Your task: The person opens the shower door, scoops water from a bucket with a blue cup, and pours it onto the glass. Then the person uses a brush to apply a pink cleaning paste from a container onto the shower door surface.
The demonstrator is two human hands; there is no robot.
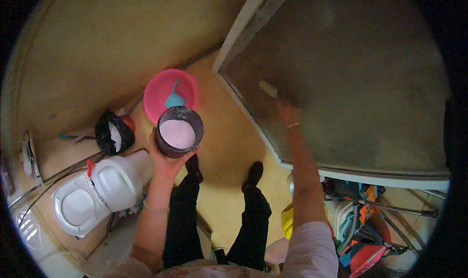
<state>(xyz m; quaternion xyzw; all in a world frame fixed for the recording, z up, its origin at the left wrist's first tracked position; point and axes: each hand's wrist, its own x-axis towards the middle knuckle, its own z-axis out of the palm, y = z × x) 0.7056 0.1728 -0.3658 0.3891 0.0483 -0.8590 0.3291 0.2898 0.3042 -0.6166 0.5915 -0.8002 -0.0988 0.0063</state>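
My left hand is wrapped around a dark round tub from below and the side. Inside the tub is a pale pink mass; whether it is powder or liquid I cannot tell. My right arm reaches forward, and my right hand grips a small pale block-like tool, possibly a brush, at a broad dark grey panel with a pale frame. Blur hides its exact kind and whether it touches the panel. Beyond the tub, a pink basin holds a light blue dipper.
To the left stands a white toilet with its lid raised, near a black-bag-lined bin. A beige wall rises behind the basin. Plastic items and a metal rack crowd the lower right, near a yellow object. My feet are on the tan floor.
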